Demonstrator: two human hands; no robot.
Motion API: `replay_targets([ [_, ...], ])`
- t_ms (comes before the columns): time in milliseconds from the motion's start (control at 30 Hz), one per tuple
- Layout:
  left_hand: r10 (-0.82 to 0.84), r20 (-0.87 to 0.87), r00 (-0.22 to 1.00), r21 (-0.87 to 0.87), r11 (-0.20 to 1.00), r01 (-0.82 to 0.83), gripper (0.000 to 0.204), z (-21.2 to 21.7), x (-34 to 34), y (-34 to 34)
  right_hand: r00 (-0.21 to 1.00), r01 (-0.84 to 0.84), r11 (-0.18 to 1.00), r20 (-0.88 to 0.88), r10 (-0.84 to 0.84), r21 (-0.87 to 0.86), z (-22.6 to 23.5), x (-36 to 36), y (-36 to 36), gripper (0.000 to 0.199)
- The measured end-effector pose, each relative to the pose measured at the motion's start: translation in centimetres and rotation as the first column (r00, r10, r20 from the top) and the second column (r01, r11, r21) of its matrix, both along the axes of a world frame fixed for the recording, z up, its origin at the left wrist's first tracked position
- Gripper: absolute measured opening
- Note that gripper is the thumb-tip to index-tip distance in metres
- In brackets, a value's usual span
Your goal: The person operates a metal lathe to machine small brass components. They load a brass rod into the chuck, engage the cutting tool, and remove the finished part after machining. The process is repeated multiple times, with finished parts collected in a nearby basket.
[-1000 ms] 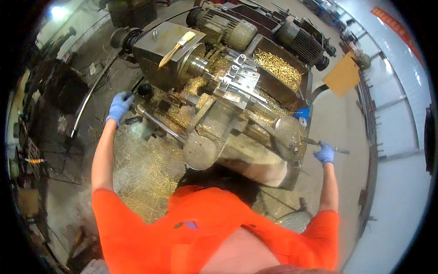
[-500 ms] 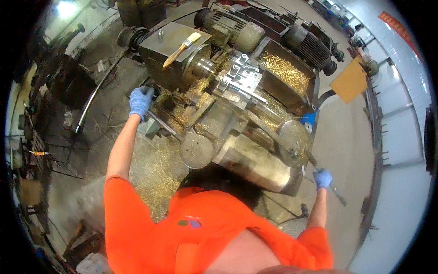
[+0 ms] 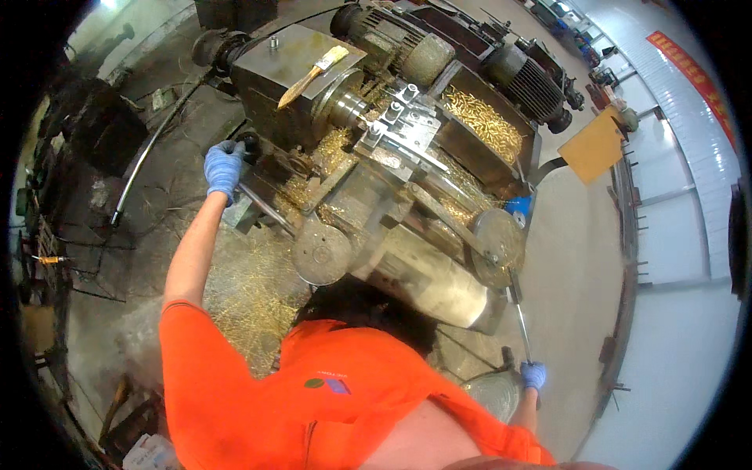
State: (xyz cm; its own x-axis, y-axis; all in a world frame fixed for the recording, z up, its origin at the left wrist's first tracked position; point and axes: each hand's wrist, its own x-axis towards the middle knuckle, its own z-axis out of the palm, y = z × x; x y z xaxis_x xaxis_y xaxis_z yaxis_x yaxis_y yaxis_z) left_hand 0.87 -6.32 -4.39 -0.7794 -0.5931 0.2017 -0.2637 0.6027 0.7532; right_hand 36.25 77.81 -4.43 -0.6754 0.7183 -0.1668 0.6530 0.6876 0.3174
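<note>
At the left of a metal-turning machine, my gloved left hand (image 3: 223, 168) is closed around a dark knob (image 3: 250, 144). A bare metal bar (image 3: 266, 208) runs from beside that hand toward a round steel disc (image 3: 323, 249). My right hand (image 3: 534, 376), also in a blue glove, grips the lower end of a long metal lever (image 3: 522, 321) that reaches up to a second disc (image 3: 498, 247). Between the arms sits the tool block (image 3: 405, 129), bright metal, facing the chuck (image 3: 348, 108). Brass shavings (image 3: 333, 149) lie around it.
A wooden-handled brush (image 3: 312, 77) rests on the grey headstock (image 3: 282, 59). Behind the tool block, a metal bin (image 3: 533, 160) holds many small brass parts (image 3: 486, 121). Motors (image 3: 525, 78) stand farther back. A tan board (image 3: 591, 145) juts out at the right. Shavings cover the floor (image 3: 243, 290).
My right hand has come down toward me, swinging the lever with it, so it now points more steeply down. The left hand keeps its hold; the whole view has shifted slightly.
</note>
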Motion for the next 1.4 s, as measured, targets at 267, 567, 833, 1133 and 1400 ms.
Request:
replay_targets([
  [267,0.017,-0.043,0.999,0.030,0.999,-0.016,0.029,0.2,-0.2,0.3,0.997,0.021,0.999,-0.075,-0.023,-0.024,1.7,-0.2,-3.2,0.029],
  [567,-0.026,-0.023,0.999,-0.054,0.998,0.025,0.029,0.4,-0.5,0.3,0.991,0.098,0.995,-0.091,-0.100,-0.023,0.6,0.9,-3.4,0.042],
  [833,0.005,0.076,0.997,-0.066,0.998,0.000,0.026,-2.5,-1.4,-2.6,0.934,-0.042,0.999,-0.355,0.041,0.003,0.4,-4.4,-9.5,0.041],
  [1133,-0.025,0.280,0.960,-0.279,0.955,0.106,0.032,0.8,1.1,-0.4,0.966,-0.101,0.962,-0.208,0.156,0.253,2.9,-17.3,-1.0,0.043],
  [1400,-0.025,0.211,0.977,0.124,0.992,-0.002,0.028,0.5,14.1,-1.5,0.960,-0.180,0.960,-0.173,0.219,0.216,3.9,-19.8,3.8,0.040],
])
